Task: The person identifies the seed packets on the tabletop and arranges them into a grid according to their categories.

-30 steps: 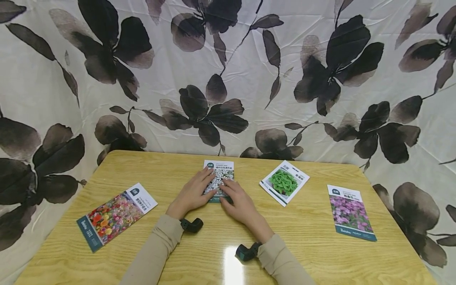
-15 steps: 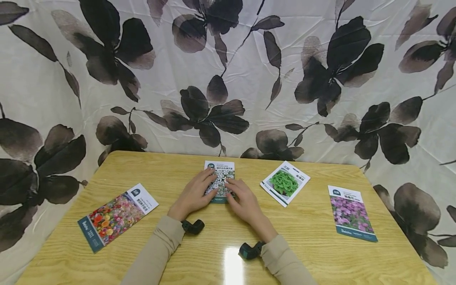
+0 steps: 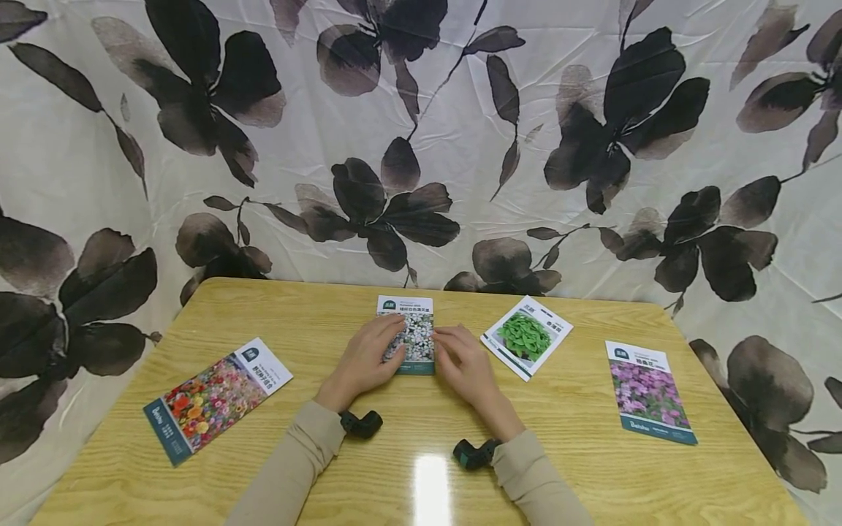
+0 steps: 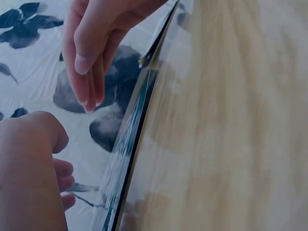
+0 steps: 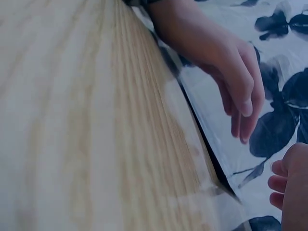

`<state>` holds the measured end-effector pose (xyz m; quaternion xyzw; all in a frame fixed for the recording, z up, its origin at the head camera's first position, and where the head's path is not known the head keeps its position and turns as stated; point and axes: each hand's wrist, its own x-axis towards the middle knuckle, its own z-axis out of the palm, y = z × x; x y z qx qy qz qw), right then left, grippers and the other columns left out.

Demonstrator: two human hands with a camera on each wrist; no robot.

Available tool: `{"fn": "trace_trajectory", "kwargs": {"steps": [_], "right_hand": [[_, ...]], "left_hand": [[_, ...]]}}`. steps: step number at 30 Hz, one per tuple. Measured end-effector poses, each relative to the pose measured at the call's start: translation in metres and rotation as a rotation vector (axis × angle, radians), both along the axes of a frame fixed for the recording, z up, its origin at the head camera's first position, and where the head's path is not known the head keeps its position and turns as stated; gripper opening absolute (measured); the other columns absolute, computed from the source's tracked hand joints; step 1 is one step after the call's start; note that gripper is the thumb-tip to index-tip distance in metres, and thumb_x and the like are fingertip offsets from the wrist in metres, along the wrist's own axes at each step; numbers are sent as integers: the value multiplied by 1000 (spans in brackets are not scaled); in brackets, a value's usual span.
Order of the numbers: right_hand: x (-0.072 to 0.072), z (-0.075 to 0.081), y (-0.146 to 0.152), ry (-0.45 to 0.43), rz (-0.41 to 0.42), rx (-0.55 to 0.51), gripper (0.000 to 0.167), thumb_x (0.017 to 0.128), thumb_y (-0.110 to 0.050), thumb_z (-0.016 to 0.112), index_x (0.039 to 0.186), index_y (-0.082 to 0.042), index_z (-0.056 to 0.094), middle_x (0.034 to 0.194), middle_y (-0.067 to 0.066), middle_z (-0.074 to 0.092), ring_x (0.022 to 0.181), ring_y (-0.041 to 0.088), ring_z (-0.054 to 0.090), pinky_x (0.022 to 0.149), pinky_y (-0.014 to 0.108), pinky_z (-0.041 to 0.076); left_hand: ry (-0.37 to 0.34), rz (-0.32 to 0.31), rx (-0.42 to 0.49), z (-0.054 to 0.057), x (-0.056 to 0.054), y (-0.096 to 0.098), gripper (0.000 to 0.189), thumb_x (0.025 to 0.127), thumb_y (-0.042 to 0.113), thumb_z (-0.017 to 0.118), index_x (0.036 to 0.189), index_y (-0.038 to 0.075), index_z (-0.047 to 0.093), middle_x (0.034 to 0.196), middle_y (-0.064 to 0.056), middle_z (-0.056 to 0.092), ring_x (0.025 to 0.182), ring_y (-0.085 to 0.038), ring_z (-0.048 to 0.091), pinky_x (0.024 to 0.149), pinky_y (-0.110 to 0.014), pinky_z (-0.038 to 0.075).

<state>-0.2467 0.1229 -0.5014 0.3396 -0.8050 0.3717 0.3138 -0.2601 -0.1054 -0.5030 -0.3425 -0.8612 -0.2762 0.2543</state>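
In the head view, a flat rectangular paper packet printed with small white flowers [image 3: 419, 336] lies at the far middle of the yellow wood-grain table [image 3: 559, 438]. The left hand [image 3: 364, 358] lies over its left part, fingers loosely bent and gripping nothing visible. The right hand [image 3: 468, 367] is at its right edge, fingers relaxed and slightly bent; whether the fingertips touch the packet cannot be told. To the right, just beside that hand, a white packet with green leaves [image 3: 524, 336] lies askew, and farther right a packet with pink-purple flowers [image 3: 647, 394]. A slanted packet with multicoloured flowers [image 3: 217, 402] lies at the left. A white cloth with dark flowers [image 3: 526, 161] hangs behind.

In the left wrist view, both hands show apart, fingers loosely bent; the white-flower packet cannot be made out.

In the right wrist view, both hands again appear apart, with loosely bent fingers.
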Motion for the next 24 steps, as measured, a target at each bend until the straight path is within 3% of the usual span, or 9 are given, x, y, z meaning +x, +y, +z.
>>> {"fn": "trace_trajectory", "kwargs": {"steps": [24], "right_hand": [[-16,0,62,-59,-175,-83,17,92,1,63,104,5,74,112,17,71,106,35,65,103,60,41]], "left_hand": [[88,-32,26,-2,10,61,32,85,8,66,116,-1,69,122,-16,66,116,-32,61,104,-43,45]]}}
